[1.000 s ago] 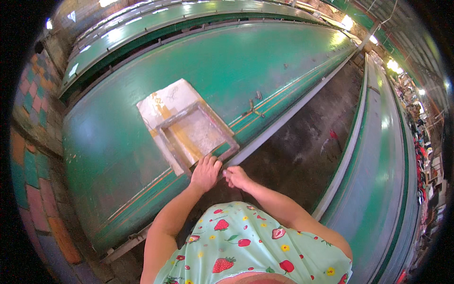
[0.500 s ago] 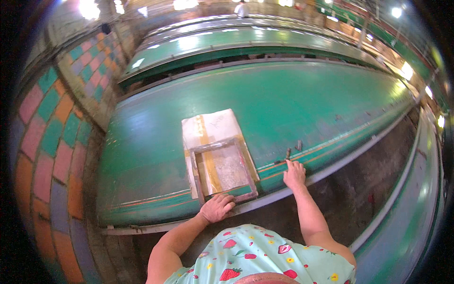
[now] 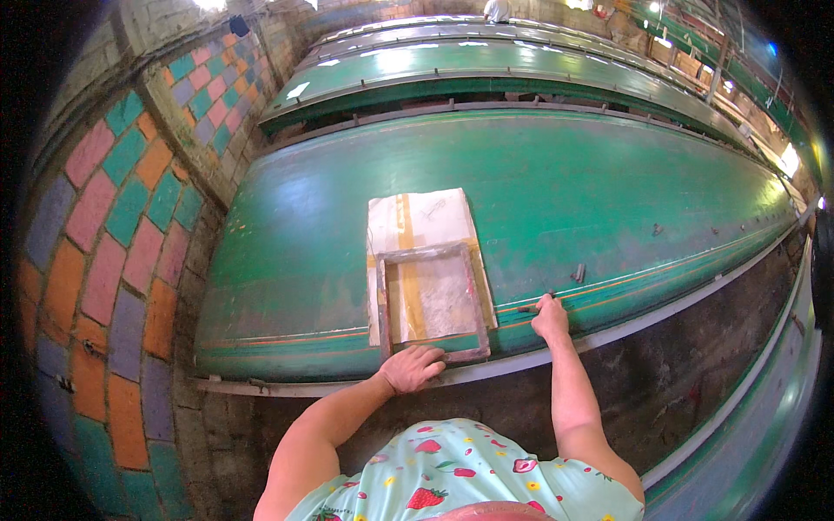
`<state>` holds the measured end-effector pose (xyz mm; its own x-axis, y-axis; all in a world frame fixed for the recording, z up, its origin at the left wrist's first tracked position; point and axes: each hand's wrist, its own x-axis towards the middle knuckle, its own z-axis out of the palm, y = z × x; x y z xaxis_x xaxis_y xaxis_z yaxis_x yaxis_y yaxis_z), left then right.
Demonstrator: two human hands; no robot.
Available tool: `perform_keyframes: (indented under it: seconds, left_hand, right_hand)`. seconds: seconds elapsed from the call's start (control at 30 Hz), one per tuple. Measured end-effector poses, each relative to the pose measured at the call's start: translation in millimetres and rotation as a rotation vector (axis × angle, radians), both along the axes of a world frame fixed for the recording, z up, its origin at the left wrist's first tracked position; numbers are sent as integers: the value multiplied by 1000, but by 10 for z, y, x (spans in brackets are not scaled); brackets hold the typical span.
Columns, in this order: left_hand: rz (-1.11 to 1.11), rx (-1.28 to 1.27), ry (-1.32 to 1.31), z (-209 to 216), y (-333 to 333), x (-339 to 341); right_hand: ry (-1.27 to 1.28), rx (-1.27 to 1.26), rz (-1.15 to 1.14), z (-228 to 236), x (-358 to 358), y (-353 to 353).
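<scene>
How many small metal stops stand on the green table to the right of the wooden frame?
3 that I can make out: one just beyond the right hand, one further right, one near the far end. Others may be too small to see.

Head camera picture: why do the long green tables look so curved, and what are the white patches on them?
Head view: the fisheye lens bows the straight green table edges toward the rim; the white patches are glare from overhead light on the far tables; the wooden frame and both hands stay sharp.
</scene>
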<state>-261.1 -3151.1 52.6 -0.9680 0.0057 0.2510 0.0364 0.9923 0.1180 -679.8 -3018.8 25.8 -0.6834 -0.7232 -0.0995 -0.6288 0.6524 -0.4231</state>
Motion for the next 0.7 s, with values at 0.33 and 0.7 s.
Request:
perform_keyframes:
  seconds: [0.33,0.7]
  left_hand:
    - [-46,135,66,-82,-88,55]
    - [-37,90,119,-149,-70,41]
  right_hand:
    - [-129,-599,-93,511,1599,756]
    - [257,-353,27,474,3513,1023]
